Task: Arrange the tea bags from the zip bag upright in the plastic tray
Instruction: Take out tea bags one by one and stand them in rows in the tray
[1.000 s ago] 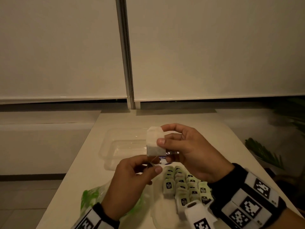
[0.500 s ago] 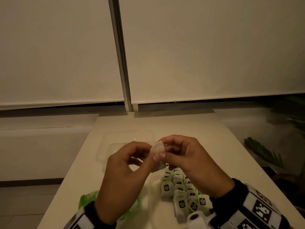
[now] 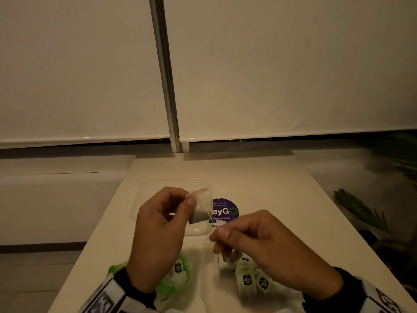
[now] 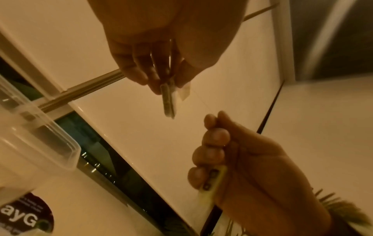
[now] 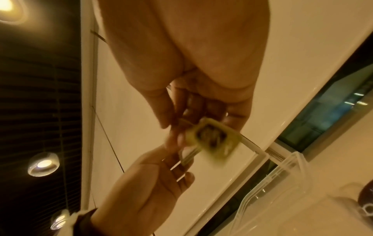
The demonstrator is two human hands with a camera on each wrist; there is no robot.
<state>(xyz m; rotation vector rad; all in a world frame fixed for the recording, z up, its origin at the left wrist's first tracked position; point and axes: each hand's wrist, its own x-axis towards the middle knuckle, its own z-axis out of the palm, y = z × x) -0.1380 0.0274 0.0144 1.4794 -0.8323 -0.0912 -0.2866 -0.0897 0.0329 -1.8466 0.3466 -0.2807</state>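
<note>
My left hand (image 3: 191, 198) pinches a white tea bag (image 3: 200, 207) by its top corner, above the clear plastic tray (image 3: 196, 231). A thin string runs from the bag to my right hand (image 3: 222, 234), which pinches the bag's green paper tag (image 5: 214, 138) lower and to the right. In the left wrist view the tea bag (image 4: 168, 99) hangs edge-on from my left hand's fingertips (image 4: 155, 86), and the tag (image 4: 212, 180) lies in my curled right hand (image 4: 214, 143). The tray looks bare inside. The zip bag (image 3: 171, 288), clear with green print, lies under my wrists.
Several tagged tea bags (image 3: 247, 279) lie in a heap at the near edge under my right wrist. A round purple sticker (image 3: 223, 211) is on the white table (image 3: 270, 188) right of the tray. Potted leaves (image 3: 356, 211) stand past the right edge.
My hands were together at the tea bag; my right hand has since pulled down and right with the tag, drawing the string out. My left hand now holds the bag alone.
</note>
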